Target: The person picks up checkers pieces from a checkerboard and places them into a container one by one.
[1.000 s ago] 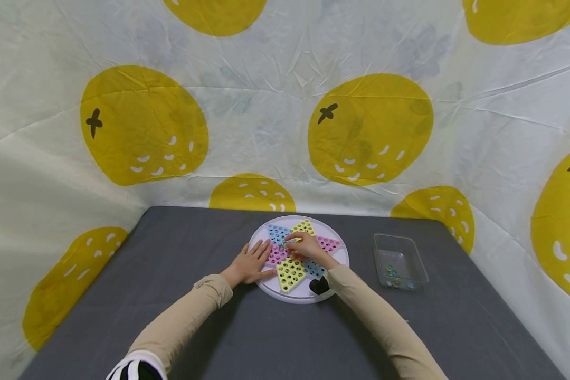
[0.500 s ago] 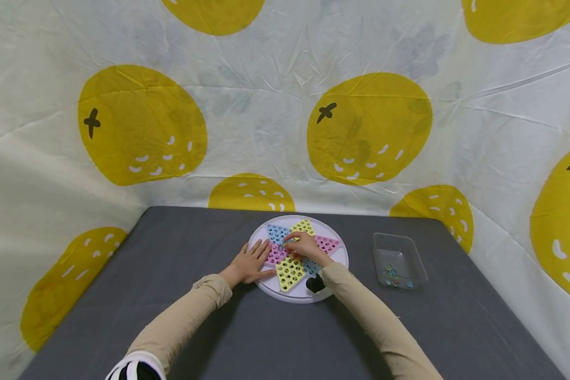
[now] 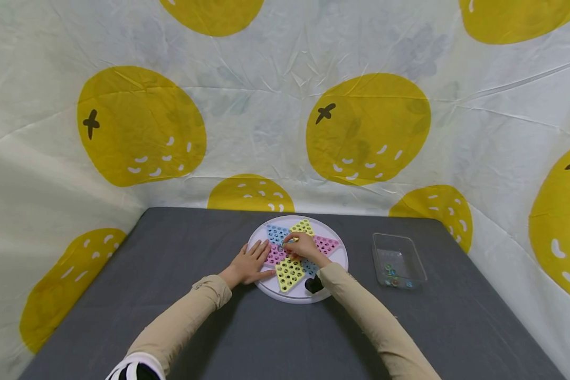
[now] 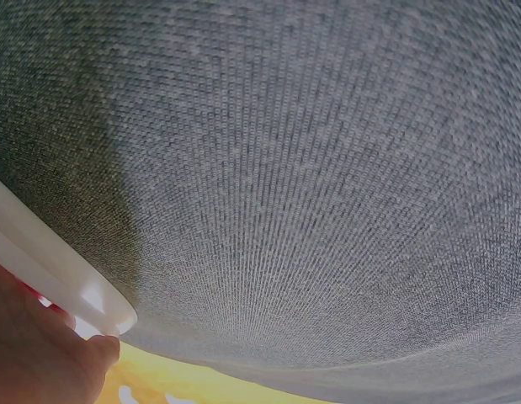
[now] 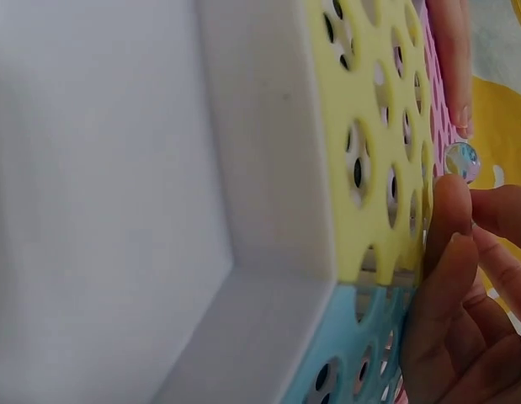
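A round white Chinese checkers board [image 3: 266, 287] with a star of pink, yellow and blue perforated panels lies on the table. My left hand [image 3: 249, 264] rests spread on its left edge, fingers over the pink panel [image 3: 276, 255] and thumb along the rim. Over the middle of the star, my right hand [image 3: 304, 247] has thumb and fingertips drawn together in a pinch on a small marble, mostly hidden by the fingers. A clear marble [image 5: 462, 162] shows in the right wrist view, just beyond the right thumb and close to a left fingertip [image 5: 460, 114].
To the right of the board stands a clear plastic box [image 3: 376, 253] with several glass marbles [image 3: 391, 273] gathered at its near end. Dark grey cloth [image 3: 180, 253] covers the table. White fabric with yellow fruit prints [image 3: 261, 121] hangs behind it.
The right hand and forearm have shifted slightly left over the middle of the board. The left hand stays in place on the board's edge.
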Available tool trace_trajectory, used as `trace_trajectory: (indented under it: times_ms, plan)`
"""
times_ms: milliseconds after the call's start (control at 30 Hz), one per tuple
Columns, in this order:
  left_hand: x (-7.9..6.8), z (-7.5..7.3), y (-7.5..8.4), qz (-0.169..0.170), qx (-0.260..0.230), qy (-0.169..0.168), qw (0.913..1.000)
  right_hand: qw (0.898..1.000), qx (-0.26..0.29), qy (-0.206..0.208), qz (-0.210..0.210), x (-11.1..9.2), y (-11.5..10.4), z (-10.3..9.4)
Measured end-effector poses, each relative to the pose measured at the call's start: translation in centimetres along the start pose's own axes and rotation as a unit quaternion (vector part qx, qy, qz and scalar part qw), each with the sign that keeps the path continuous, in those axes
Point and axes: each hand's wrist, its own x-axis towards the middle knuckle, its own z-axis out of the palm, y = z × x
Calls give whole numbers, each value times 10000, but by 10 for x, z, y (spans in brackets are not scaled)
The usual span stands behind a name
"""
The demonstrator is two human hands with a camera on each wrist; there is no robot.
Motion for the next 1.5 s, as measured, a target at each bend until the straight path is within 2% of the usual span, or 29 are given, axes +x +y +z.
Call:
trace_trajectory:
  times_ms: [500, 933, 1233, 1500]
  plan:
    - [2, 1, -1, -27, -2, -28, 10000, 9988, 364, -225, -252, -8, 0, -7]
    - [4, 3, -3, 6, -70, -4, 10000, 9988, 329, -214, -287, -15, 3, -12]
    - [6, 5, -5, -17, -52, -179, 9998, 9983, 350, -370, -268, -20, 6, -23]
    - [6, 6, -5, -21, 3, -148, 9999, 9973, 451, -482, -320, -26, 10, -33]
